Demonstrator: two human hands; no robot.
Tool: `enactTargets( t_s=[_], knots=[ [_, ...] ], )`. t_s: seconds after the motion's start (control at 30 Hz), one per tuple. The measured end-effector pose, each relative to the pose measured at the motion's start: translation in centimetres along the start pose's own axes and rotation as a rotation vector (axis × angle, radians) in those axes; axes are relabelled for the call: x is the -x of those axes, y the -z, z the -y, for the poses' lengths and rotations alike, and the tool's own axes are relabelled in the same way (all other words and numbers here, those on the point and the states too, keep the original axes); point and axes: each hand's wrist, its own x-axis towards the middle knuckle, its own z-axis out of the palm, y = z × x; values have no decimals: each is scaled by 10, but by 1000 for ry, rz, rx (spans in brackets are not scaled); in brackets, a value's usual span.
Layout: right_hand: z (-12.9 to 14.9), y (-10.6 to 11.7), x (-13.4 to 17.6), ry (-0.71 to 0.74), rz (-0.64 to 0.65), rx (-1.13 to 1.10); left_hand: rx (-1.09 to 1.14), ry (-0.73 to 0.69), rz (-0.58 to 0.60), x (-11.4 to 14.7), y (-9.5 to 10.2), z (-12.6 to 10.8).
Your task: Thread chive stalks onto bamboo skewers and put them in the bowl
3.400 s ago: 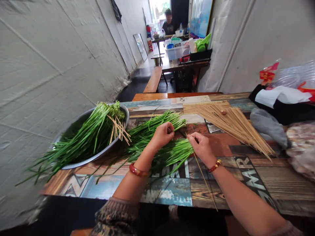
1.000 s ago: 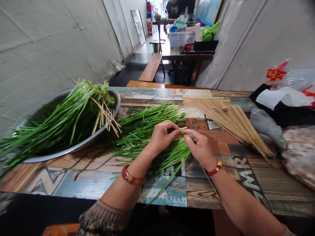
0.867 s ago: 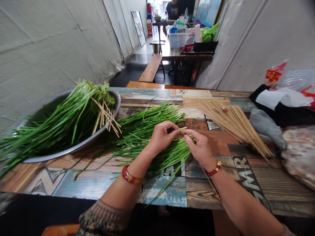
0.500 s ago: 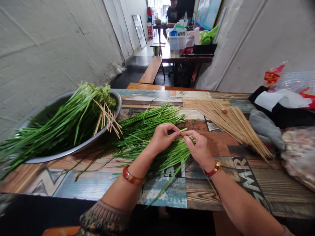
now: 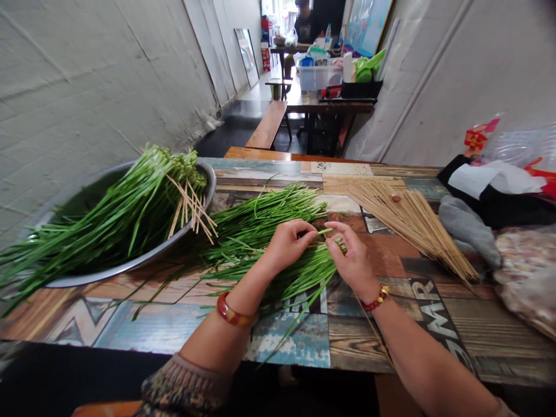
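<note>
My left hand (image 5: 290, 244) pinches a garlic chive stalk (image 5: 324, 231) near its pale cut end, thumb against forefinger. My right hand (image 5: 354, 258) is closed round a thin bamboo skewer (image 5: 374, 327), whose lower length shows below the wrist. Its thumb and forefinger are parted beside the stalk's end. Against the right fingers lie the ends of a bunch of chives (image 5: 310, 269), and how they sit on the skewer is hidden. Behind my left hand a pile of chives (image 5: 273, 208) rests on the table (image 5: 289, 341).
At left, a metal basin (image 5: 130, 265) holds more chives, with several skewered stalk ends over its rim. A fan of bamboo skewers (image 5: 417, 223) lies at right, near a grey plastic bag (image 5: 469, 229) and a bulging clear bag (image 5: 527, 272). A person (image 5: 304, 29) is far back.
My right forefinger has lifted away from the thumb, and the stalk's end now shows between my hands. My left hand has barely moved.
</note>
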Motion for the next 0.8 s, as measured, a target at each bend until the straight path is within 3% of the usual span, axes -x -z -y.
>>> enactTargets(
  t_s=[0.17, 0.43, 0.57, 0.63, 0.8],
  knots=[
    [-2, -1, 1, 31, 2, 0, -14, -48, 1, 1, -2, 0],
    [-2, -1, 1, 35, -51, 40, -4, -107, 128, 1, -8, 0],
    [-3, -1, 0, 16, -61, 65, 33, -90, 132, 1, -7, -1],
    [-3, -1, -1, 3, -57, 54, 47, -60, 60, 0, -2, 3],
    [-6, -3, -3, -40, -41, 32, -51, 18, -283, -7, 14, 21]
  ],
)
